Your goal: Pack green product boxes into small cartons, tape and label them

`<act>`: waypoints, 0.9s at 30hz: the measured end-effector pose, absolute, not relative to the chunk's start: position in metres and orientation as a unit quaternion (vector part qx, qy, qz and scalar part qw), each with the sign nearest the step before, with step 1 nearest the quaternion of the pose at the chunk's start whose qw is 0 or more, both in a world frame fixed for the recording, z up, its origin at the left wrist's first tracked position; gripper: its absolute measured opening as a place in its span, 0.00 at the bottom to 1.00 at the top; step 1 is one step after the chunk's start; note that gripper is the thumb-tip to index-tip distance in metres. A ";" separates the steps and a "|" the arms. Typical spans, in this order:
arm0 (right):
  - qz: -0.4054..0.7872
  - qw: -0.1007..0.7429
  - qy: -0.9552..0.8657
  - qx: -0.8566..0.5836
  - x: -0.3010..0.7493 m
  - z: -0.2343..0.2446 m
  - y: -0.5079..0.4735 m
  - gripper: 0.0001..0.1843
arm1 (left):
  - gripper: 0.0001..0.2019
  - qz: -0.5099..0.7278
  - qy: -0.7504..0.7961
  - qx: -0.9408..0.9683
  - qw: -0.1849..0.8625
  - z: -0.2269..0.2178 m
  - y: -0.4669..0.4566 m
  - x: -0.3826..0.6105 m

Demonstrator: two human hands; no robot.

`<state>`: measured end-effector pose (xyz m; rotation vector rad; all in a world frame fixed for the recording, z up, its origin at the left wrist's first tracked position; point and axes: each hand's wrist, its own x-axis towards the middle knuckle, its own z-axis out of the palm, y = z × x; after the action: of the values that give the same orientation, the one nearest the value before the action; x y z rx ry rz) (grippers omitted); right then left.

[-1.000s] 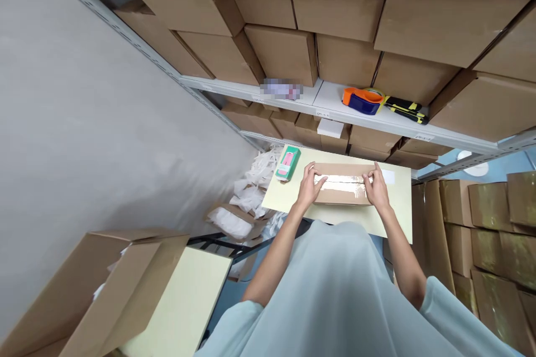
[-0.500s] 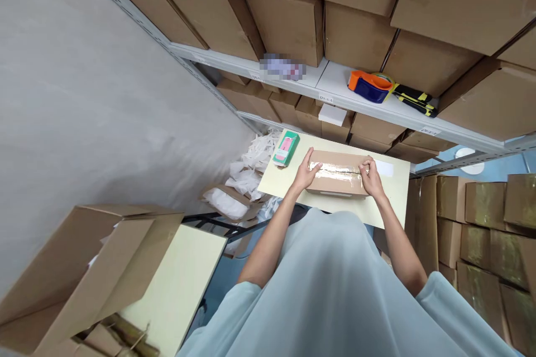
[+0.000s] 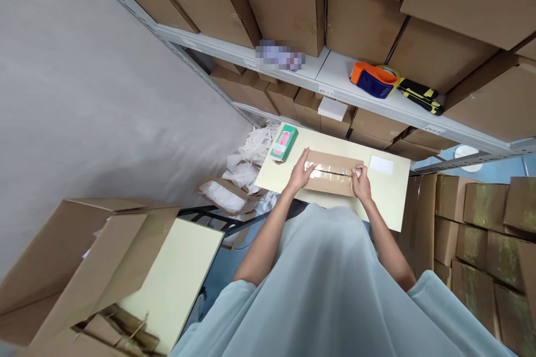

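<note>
A closed cardboard box [image 3: 330, 183] with shiny clear tape along its middle seam is between my two hands over the pale yellow tabletop [image 3: 383, 201]. My left hand [image 3: 300, 173] grips its left end, with the thumb on the top face. At the right end, my right hand [image 3: 362, 183] has its fingers curled on the taped edge. A green box with a pink picture [image 3: 284, 143] lies left of the cardboard box. To the right is a white rectangular card or paper [image 3: 381, 164]. The undersides of both hands are hidden.
An orange and blue tape dispenser [image 3: 374, 79] and black-and-yellow cutters [image 3: 421, 96] lie on the metal shelf [image 3: 335, 73] ahead, among cardboard boxes. White paper scraps [image 3: 257, 148] heap by the wall. A large open carton [image 3: 104, 268] stands lower left; taped cartons [image 3: 483, 203] are stacked right.
The cardboard box has shifted slightly left with both hands and tilted, so its front side no longer shows. More of the white rectangle at its right is uncovered.
</note>
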<state>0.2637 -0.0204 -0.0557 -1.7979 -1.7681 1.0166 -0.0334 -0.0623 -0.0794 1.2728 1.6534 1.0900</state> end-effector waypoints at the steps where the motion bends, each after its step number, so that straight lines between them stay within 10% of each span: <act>1: 0.358 0.204 -0.647 -0.642 0.255 -0.056 -0.020 0.28 | 0.40 0.420 0.664 0.487 0.382 -0.083 -0.068 -0.040; 27: 0.349 0.154 -0.701 -0.603 0.227 -0.051 -0.007 0.27 | 0.39 0.371 0.742 0.435 0.349 -0.081 -0.089 -0.049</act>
<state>0.2273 -0.0069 -0.0512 -1.7281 -2.0093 1.0021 -0.0488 -0.0886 -0.0812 1.1281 1.9241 0.9627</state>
